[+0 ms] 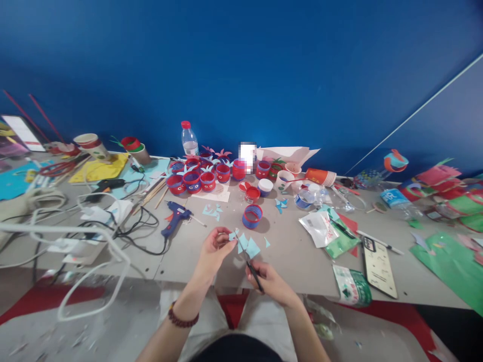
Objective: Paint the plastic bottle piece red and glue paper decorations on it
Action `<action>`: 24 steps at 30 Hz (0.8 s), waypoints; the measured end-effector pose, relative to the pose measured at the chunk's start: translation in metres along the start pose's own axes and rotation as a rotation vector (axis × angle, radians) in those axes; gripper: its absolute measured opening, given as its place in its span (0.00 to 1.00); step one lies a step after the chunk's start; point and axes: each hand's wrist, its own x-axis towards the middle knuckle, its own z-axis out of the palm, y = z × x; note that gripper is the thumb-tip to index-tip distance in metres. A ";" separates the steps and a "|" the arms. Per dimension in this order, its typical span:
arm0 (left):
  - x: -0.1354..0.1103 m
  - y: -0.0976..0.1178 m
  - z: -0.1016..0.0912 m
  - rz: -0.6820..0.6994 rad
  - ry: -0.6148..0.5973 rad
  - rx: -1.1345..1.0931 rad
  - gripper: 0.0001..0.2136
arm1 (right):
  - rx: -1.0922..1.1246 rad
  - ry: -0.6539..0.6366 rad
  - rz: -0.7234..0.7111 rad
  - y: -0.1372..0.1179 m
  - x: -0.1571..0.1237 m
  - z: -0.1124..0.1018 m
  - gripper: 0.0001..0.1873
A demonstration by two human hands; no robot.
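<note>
My left hand (219,245) pinches a small piece of light blue paper (232,236) between thumb and fingers. My right hand (268,279) is wrapped round the handles of a pair of black-handled scissors (253,274). Their blades point up and to the left, at the paper in my left hand; whether they touch it I cannot tell. Below and beside the blades, cut light blue paper pieces (252,247) lie on the table. Just beyond them stands a red and blue paper cup ring (252,216).
Several red cups with eyes and paper leaves (192,182) stand along the back. A blue glue gun (175,217) with its cord lies left, near tangled white cables (109,236). At right are a phone (379,269), a green packet (351,285) and green paper (449,266).
</note>
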 end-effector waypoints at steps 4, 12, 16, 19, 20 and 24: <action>-0.001 0.000 0.001 -0.004 -0.004 -0.002 0.23 | -0.007 0.005 -0.002 0.002 0.000 -0.001 0.25; 0.000 -0.006 0.000 0.023 -0.004 0.016 0.22 | 0.080 0.014 -0.002 0.005 0.000 0.001 0.25; -0.001 -0.008 0.000 0.034 -0.005 0.039 0.22 | 0.154 0.021 0.006 0.008 0.003 0.004 0.25; -0.002 -0.006 0.000 0.025 -0.011 0.024 0.22 | 0.191 0.026 0.024 0.010 0.005 0.006 0.24; -0.002 -0.005 0.001 0.024 -0.016 0.017 0.22 | 0.202 0.025 0.030 0.011 0.005 0.006 0.24; -0.003 -0.004 0.002 0.035 -0.029 0.022 0.20 | 0.234 0.022 0.031 0.010 0.006 0.009 0.24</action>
